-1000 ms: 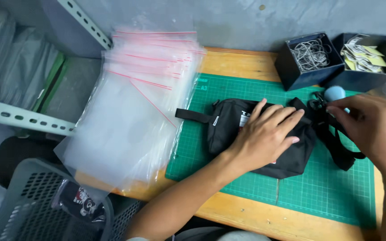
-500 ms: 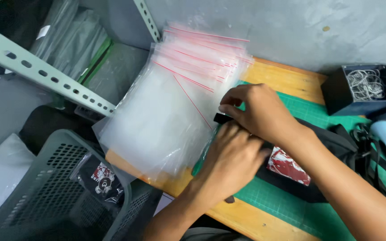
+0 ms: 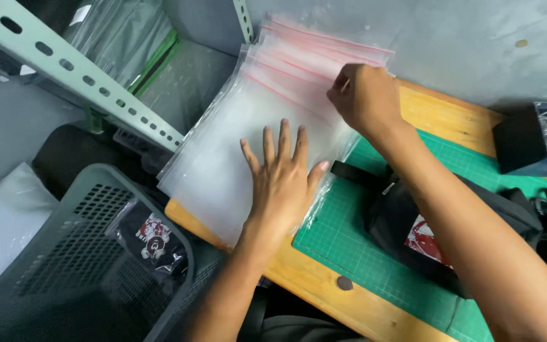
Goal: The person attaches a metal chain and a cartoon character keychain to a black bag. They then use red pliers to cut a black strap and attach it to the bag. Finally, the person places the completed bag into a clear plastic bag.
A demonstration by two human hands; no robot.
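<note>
Hands both over the stack of clear zip bags (image 3: 267, 120), which lies at the left end of the wooden tabletop (image 3: 324, 288) and overhangs its near-left corner.

Left hand (image 3: 283, 177): palm down, flat on the stack's lower half, fingers straight and spread, thumb out to the right. Grips nothing; it presses the pile. Forearm rises from the bottom edge of view.

Right hand (image 3: 363, 98): knuckles up at the stack's upper right corner, by the red-striped zip edges. Fingers curled in toward the thumb, pinching at the top bag's edge; whether a bag is actually caught between them cannot be told. Forearm runs diagonally to the lower right, crossing above the black pouch (image 3: 425, 221).

Around: the black pouch, with a red and white patch, lies on a green cutting mat (image 3: 356, 247) just right of the stack, its strap end touching the bag edges. Black box (image 3: 536, 136) sits at the far right of the table. Grey plastic basket (image 3: 83, 266) stands below the table's left corner, a bagged dark item (image 3: 153, 237) inside. Pale green perforated shelf rail (image 3: 77, 73) slants across the upper left.
</note>
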